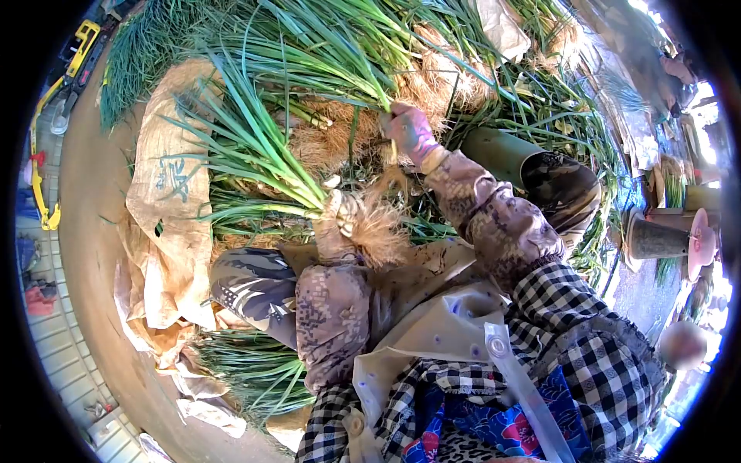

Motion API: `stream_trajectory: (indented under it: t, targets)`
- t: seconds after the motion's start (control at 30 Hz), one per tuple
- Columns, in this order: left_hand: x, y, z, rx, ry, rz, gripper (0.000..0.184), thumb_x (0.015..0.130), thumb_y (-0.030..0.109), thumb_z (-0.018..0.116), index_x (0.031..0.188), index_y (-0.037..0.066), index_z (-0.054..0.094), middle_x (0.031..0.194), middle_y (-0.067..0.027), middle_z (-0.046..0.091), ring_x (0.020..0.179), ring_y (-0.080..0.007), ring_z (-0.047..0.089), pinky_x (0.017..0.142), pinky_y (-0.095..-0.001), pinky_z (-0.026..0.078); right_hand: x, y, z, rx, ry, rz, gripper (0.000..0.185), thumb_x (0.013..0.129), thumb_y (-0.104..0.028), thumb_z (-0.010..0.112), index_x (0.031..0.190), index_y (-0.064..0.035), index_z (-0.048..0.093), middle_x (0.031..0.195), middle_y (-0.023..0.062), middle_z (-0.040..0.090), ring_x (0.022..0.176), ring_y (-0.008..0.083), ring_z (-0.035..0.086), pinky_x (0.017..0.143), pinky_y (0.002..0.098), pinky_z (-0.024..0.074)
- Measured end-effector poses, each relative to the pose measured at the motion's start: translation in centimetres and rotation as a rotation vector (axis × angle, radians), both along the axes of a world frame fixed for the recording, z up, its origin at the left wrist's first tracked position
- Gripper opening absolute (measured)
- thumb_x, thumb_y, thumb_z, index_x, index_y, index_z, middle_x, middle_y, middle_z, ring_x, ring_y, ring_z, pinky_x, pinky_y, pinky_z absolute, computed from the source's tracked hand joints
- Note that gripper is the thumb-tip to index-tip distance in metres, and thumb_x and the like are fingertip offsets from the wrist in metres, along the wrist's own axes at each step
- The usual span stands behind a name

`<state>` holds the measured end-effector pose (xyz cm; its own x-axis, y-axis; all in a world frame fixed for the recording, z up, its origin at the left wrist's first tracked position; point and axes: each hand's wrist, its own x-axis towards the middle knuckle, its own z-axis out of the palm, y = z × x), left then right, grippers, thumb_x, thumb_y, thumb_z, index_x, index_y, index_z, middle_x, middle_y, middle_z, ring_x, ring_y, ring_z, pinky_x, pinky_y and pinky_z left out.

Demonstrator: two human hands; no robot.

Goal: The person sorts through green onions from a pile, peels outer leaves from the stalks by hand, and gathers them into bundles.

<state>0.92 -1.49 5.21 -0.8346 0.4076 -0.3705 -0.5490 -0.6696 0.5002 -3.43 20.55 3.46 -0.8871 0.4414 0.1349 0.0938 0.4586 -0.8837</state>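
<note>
My left hand [337, 220] is closed around the white stem ends of a bunch of onion-like greens [282, 166]. Their long leaves fan up to the left, and a tuft of brown roots [380, 234] hangs out on the right. Higher up, my right hand [413, 135], in a stained glove, is closed on the stems of more onion-like greens [374, 81]. Thin roots trail below that hand. Around both hands lies a heap of the same greens [309, 42], with matted brown roots [332, 135] showing among them.
A tan woven sack [174, 185] with dark writing lies at the left. More greens [258, 370] are beside my knee. A yellow-framed object [46, 177] stands at the far left. At the right are a dark stool-like object with a pink disc [701, 245] and another person [681, 65].
</note>
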Motion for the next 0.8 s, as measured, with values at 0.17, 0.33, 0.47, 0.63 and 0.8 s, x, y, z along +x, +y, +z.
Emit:
stream_trajectory:
  t: [0.17,0.33,0.47,0.63,0.8]
  targets:
    - [-0.3,0.5,-2.1,0.026,0.071,0.0,0.028,0.084,0.01,0.054,0.11,0.001,0.05,0.058,0.0003,0.045,0.049,-0.0103,0.044,0.05,-0.0259,0.045,0.1,-2.7,5.4,0.043,-0.321,0.198,0.02,0.079,-0.021,0.061,0.085,-0.0023,0.061,0.066,0.0068,0.057,0.056,0.0149,0.053,0.049,0.03,0.0426]
    - [0.5,0.6,-2.8,-0.054,0.04,-0.067,0.027,0.084,0.013,0.055,0.108,0.002,0.05,0.061,-0.001,0.048,0.053,-0.0114,0.046,0.052,-0.0276,0.046,0.6,-3.0,5.5,0.214,-0.099,0.378,0.035,0.073,-0.034,0.068,0.092,-0.0051,0.061,0.078,0.0109,0.061,0.071,0.022,0.059,0.063,0.0328,0.0464]
    - [0.5,0.9,-2.7,-0.015,0.047,-0.109,0.026,0.084,0.015,0.056,0.106,0.002,0.051,0.064,-0.0019,0.051,0.056,-0.0122,0.049,0.054,-0.0289,0.047,-0.8,1.1,3.8,0.749,-0.29,-0.088,0.049,0.077,-0.042,0.059,0.11,-0.0057,0.053,0.095,0.0122,0.059,0.077,0.0246,0.061,0.062,0.0348,0.0493]
    - [-2.0,-0.7,-1.0,0.42,0.307,-0.242,0.025,0.084,0.017,0.057,0.103,0.003,0.052,0.067,-0.0031,0.054,0.059,-0.0133,0.052,0.056,-0.0305,0.048,-5.2,8.6,-0.4,0.543,-0.562,0.073,0.034,0.085,-0.036,0.05,0.102,-0.0066,0.054,0.08,0.0071,0.058,0.065,0.0157,0.055,0.058,0.027,0.0485]
    - [-3.3,-1.5,-0.6,0.357,0.338,-0.204,0.025,0.083,0.019,0.058,0.102,0.003,0.052,0.069,-0.0034,0.056,0.061,-0.0136,0.053,0.057,-0.0308,0.049,0.3,13.0,11.0,-0.533,0.292,-0.234,0.016,0.085,-0.019,0.056,0.084,-0.0025,0.054,0.079,0.0066,0.059,0.059,0.0078,0.052,0.047,0.0199,0.0424]
